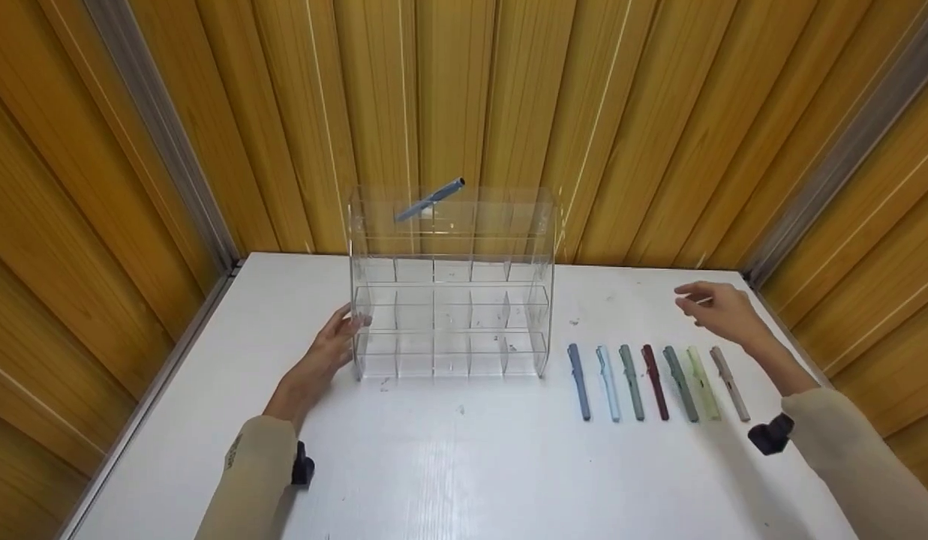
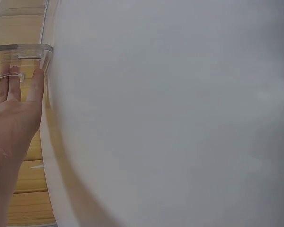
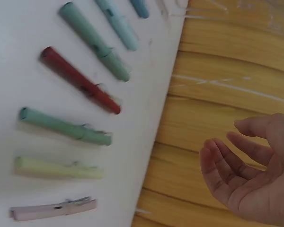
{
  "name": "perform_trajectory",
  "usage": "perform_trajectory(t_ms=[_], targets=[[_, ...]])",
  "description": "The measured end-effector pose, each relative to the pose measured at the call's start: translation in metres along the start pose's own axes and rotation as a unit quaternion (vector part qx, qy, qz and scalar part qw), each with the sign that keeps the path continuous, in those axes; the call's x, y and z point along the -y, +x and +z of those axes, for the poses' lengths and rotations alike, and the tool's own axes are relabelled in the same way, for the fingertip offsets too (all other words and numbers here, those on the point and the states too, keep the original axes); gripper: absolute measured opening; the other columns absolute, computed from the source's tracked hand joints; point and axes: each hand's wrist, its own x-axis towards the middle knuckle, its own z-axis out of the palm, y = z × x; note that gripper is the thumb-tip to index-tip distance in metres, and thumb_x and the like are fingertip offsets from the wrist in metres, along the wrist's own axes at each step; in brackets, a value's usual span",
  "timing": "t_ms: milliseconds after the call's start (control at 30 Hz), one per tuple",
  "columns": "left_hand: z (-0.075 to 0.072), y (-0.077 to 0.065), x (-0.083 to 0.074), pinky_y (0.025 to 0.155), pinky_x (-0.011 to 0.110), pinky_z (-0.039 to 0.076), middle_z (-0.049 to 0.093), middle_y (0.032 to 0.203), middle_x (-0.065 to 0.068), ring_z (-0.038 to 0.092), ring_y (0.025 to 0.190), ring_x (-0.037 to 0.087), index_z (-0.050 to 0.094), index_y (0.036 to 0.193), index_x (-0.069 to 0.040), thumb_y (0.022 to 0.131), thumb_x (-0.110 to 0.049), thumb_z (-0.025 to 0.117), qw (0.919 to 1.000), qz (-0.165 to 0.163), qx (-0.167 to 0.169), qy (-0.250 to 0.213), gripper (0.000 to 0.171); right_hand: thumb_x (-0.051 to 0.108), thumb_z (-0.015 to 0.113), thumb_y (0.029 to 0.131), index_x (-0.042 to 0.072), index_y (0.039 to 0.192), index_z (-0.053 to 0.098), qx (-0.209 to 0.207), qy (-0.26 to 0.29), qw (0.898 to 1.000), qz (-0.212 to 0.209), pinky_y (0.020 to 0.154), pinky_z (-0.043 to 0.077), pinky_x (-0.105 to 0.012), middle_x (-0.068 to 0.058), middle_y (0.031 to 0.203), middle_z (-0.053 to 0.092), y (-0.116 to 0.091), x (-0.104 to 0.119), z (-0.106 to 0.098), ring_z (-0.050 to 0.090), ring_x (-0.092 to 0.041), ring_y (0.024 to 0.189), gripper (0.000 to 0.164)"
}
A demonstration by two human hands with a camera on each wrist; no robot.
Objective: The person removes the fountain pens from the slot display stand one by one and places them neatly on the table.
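My left hand [image 1: 325,352] lies flat on the white table [image 1: 448,465], fingers straight and together, their tips touching the lower left corner of the clear acrylic organizer [image 1: 448,300]; the left wrist view shows those fingertips [image 2: 37,78] pressed against the transparent edge, nothing gripped. The organizer stands upright just beyond my left fingertips, tiered in rows of small compartments, and a blue pen [image 1: 430,200] leans tilted in its top row, up and away from that hand, its end poking above the rim. My right hand [image 1: 719,307] hovers above the table with the fingers relaxed, loosely spread and slightly curved, holding nothing; the right wrist view shows the palm open and empty. Just below and nearer to me than that hand, seven pens lie side by side in a row on the table, none touching my fingers: a grey-blue pen [image 1: 579,381] farthest toward my left hand, then a light blue pen [image 1: 608,382], a sage green pen [image 1: 632,381], a dark red pen [image 1: 655,381], a teal green pen [image 1: 680,382], a pale yellow-green pen [image 1: 703,382], and a pinkish-grey pen [image 1: 730,382] closest beneath my right wrist
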Motion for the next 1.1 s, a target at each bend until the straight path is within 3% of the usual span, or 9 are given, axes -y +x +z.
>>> perform_trajectory(t_ms=[133, 200, 400, 733, 833, 967, 1100], targets=[[0.001, 0.000, -0.001, 0.130, 0.056, 0.012, 0.031, 0.166, 0.001, 0.023, 0.158, 0.027, 0.018, 0.164, -0.032, 0.102, -0.054, 0.056, 1.0000, -0.005, -0.003, 0.002, 0.077, 0.018, 0.059, 0.104, -0.009, 0.128, 0.064, 0.000, 0.025, 0.999, -0.031, 0.069, 0.055, -0.011, -0.031, 0.112, 0.070, 0.020, 0.042, -0.002, 0.057, 0.016, 0.077, 0.036], [0.001, 0.001, 0.000, 0.130, 0.056, 0.014, 0.032, 0.166, 0.002, 0.023, 0.158, 0.028, 0.017, 0.164, -0.031, 0.100, -0.055, 0.057, 1.0000, -0.004, -0.005, 0.004, 0.079, 0.020, 0.059, 0.105, -0.007, 0.129, 0.063, 0.003, 0.031, 0.999, -0.033, 0.071, 0.054, -0.010, -0.030, 0.116, 0.070, 0.029, 0.061, 0.001, 0.060, 0.010, 0.082, 0.037], [0.003, 0.004, 0.004, 0.130, 0.056, 0.014, 0.036, 0.163, -0.001, 0.024, 0.157, 0.026, 0.019, 0.163, -0.034, 0.098, -0.059, 0.059, 0.9999, -0.006, -0.003, 0.011, 0.080, 0.019, 0.059, 0.105, -0.003, 0.132, 0.063, 0.011, 0.059, 0.997, -0.047, 0.072, 0.054, -0.009, -0.026, 0.121, 0.070, 0.051, 0.113, 0.019, 0.069, -0.029, 0.100, 0.035], [0.002, 0.004, 0.002, 0.129, 0.056, 0.016, 0.033, 0.164, 0.007, 0.026, 0.156, 0.030, 0.021, 0.163, -0.028, 0.105, -0.047, 0.053, 0.9995, 0.023, 0.010, -0.019, 0.069, 0.012, 0.060, 0.103, -0.002, 0.132, 0.064, 0.008, 0.118, 0.989, -0.087, 0.076, 0.051, -0.010, -0.024, 0.124, 0.069, 0.087, 0.175, 0.047, 0.067, -0.037, 0.106, 0.032], [0.004, 0.005, 0.002, 0.129, 0.056, 0.016, 0.034, 0.164, 0.006, 0.025, 0.156, 0.029, 0.021, 0.163, -0.029, 0.105, -0.048, 0.053, 0.9996, 0.020, 0.005, -0.018, 0.068, 0.011, 0.059, 0.103, -0.002, 0.133, 0.063, 0.005, 0.154, 0.984, -0.086, 0.076, 0.052, -0.010, -0.025, 0.122, 0.068, 0.097, 0.185, 0.053, 0.067, -0.028, 0.100, 0.033], [0.007, 0.008, 0.003, 0.129, 0.057, 0.015, 0.034, 0.165, 0.005, 0.025, 0.157, 0.029, 0.019, 0.164, -0.026, 0.106, -0.047, 0.052, 0.9997, 0.018, 0.002, -0.013, 0.070, 0.009, 0.059, 0.103, -0.005, 0.135, 0.061, 0.004, 0.219, 0.973, -0.072, 0.073, 0.057, -0.013, -0.026, 0.122, 0.065, 0.107, 0.197, 0.060, 0.064, -0.005, 0.088, 0.035], [0.011, 0.009, 0.006, 0.129, 0.059, 0.014, 0.035, 0.164, 0.005, 0.024, 0.157, 0.029, 0.019, 0.164, -0.027, 0.105, -0.050, 0.053, 0.9999, 0.014, 0.001, -0.005, 0.072, 0.006, 0.059, 0.102, -0.007, 0.136, 0.058, -0.005, 0.280, 0.958, -0.058, 0.072, 0.060, -0.017, -0.021, 0.118, 0.064, 0.114, 0.205, 0.068, 0.064, -0.001, 0.085, 0.036]])
